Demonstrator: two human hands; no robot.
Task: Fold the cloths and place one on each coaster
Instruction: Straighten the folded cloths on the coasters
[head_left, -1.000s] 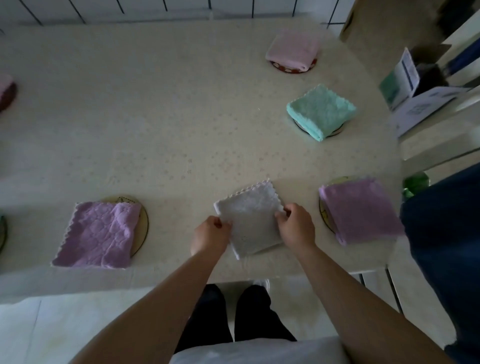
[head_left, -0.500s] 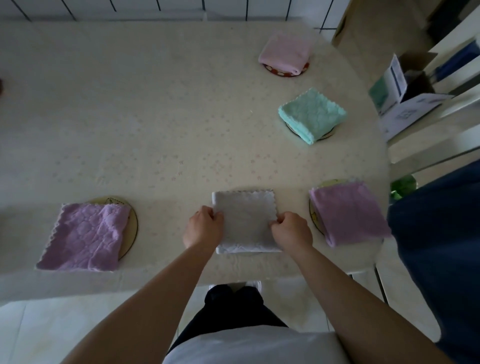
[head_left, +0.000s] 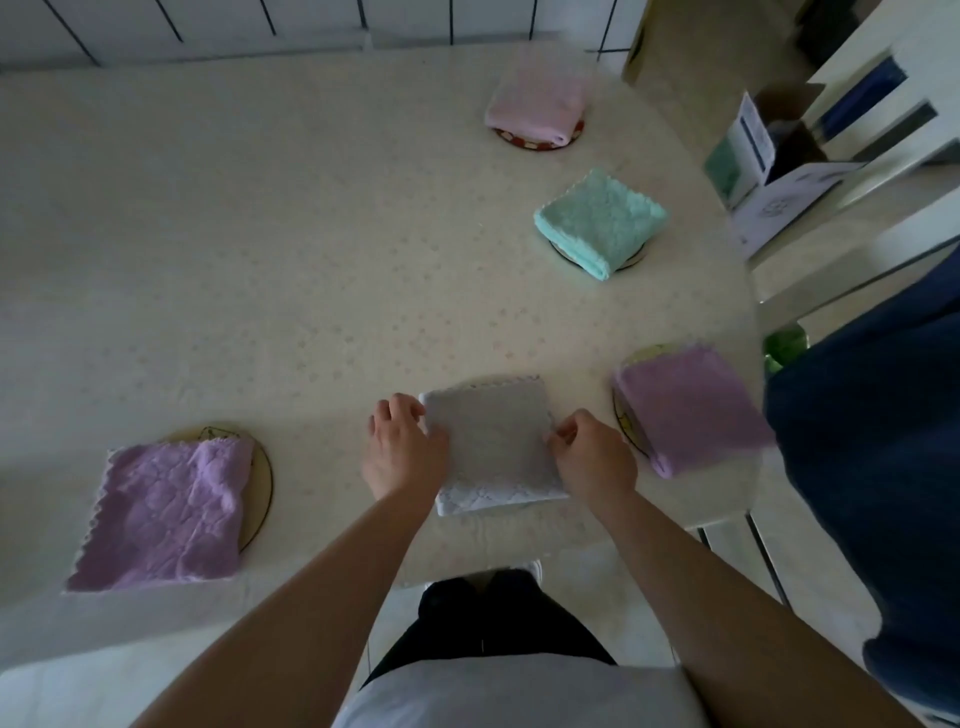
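Head view: on the tabletop (head_left: 260, 234), the folded grey cloth (head_left: 493, 447) lies at the near edge, pinched at its sides by left hand (head_left: 402, 449) and right hand (head_left: 595, 457); each grip should square the edges, then let go together.
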